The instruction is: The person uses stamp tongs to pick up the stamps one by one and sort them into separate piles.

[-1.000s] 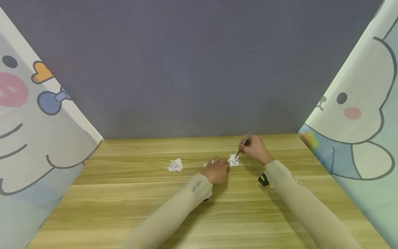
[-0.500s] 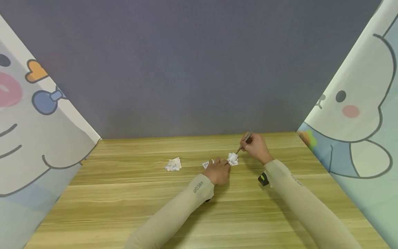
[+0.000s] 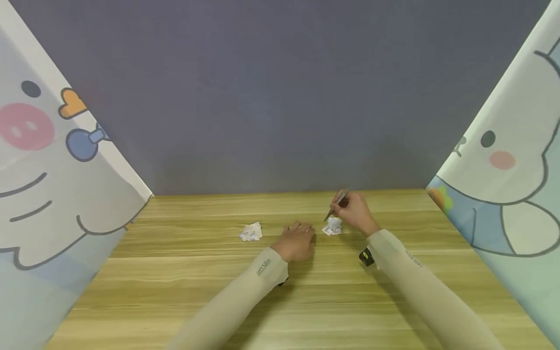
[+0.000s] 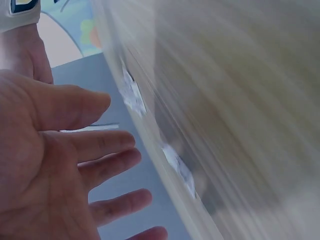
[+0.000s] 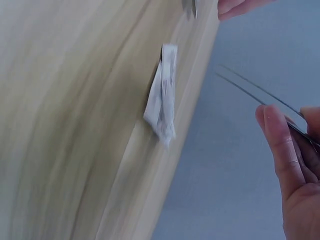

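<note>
My right hand (image 3: 353, 211) pinches a pair of metal tweezers (image 3: 336, 206) over the table. In the right wrist view the tweezers (image 5: 257, 95) have their two thin prongs slightly apart, with nothing between them. Just below their tips lies a small heap of white printed paper pieces (image 3: 332, 226). To the left of that heap, my left hand (image 3: 295, 241) hovers low over or rests on the tabletop; which, I cannot tell. In the left wrist view my left hand (image 4: 55, 155) has its fingers spread and its thumb apart from them. A thin pale line shows by its fingertips in the head view.
Another little pile of white paper pieces (image 3: 251, 232) lies farther left on the wood-grain table (image 3: 210, 282). A grey panel (image 3: 280, 97) stands along the back edge. Cartoon-printed panels (image 3: 494, 160) close off both sides.
My left hand has drawn left, away from the right heap, and the paper piece beside it is no longer visible. The tweezers' tips have moved left and off the heap. The head view shifted slightly.
</note>
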Available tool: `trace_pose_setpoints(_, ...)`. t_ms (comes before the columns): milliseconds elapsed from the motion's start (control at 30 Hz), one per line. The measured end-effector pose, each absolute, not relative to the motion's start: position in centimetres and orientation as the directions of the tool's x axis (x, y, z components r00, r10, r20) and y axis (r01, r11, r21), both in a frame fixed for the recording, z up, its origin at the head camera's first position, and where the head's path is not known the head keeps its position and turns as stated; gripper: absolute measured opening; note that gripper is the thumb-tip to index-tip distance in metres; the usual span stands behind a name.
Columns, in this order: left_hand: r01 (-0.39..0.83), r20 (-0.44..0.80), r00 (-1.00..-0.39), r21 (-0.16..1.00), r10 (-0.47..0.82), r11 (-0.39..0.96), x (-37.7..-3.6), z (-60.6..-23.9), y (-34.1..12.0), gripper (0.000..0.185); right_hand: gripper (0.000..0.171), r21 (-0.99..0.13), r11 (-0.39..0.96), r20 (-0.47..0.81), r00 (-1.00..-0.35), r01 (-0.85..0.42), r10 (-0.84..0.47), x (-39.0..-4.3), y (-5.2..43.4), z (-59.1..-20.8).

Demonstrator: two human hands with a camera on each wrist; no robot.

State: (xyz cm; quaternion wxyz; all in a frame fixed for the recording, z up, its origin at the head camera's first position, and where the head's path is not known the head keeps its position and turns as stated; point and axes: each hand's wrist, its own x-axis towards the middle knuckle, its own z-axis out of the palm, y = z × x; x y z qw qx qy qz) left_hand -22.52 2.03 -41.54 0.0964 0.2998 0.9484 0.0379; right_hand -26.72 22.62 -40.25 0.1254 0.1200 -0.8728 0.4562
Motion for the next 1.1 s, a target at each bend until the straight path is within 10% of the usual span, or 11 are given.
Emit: trace_pose_setpoints(1100,0.566,-0.167,-0.812,0.012,0.559,0.825,-21.9,-42.2,-2.3,0.039,0.009,-0.766,0.511,0.337,-0.921,-0.390,-0.197,-26.6,18.1,-42.3)
